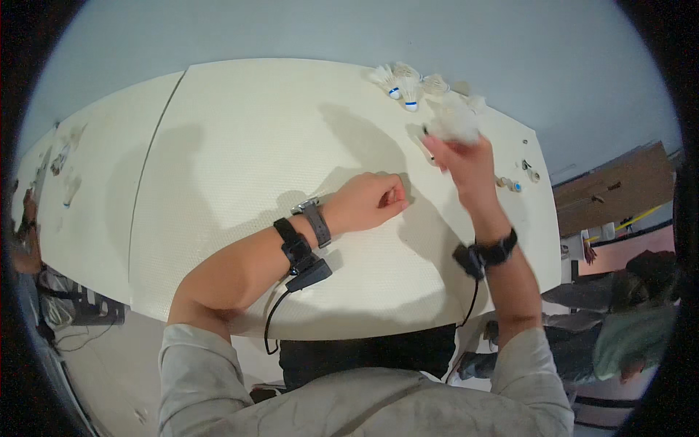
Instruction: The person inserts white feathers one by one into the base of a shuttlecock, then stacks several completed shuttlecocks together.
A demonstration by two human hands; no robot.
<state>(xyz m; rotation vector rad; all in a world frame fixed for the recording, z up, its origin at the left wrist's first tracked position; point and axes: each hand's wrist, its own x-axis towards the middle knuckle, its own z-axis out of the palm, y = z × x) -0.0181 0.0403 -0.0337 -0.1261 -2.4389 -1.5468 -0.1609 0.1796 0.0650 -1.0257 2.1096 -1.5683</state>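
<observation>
My left hand (370, 202) rests on the white table (240, 146) near its middle. Its fingers are curled into a loose fist and nothing shows in them. Farther right, my right hand (470, 164) is raised with its fingers closed on a white feathered shuttlecock (457, 122), smeared by motion. A small dark spot shows by the fingertips, too blurred to name. Just beyond lie several feather shuttlecocks (411, 93) in a cluster at the table's far edge, some with a blue band around a white base. A black strap with a cabled box sits on each wrist.
Small round pieces (515, 186) lie by the table's right edge. More shuttlecocks (71, 189) lie at the far left, past a table seam (154, 142), near another person's arm (28, 233). Other people's legs (568, 349) and a brown wooden panel (619, 186) are at the right.
</observation>
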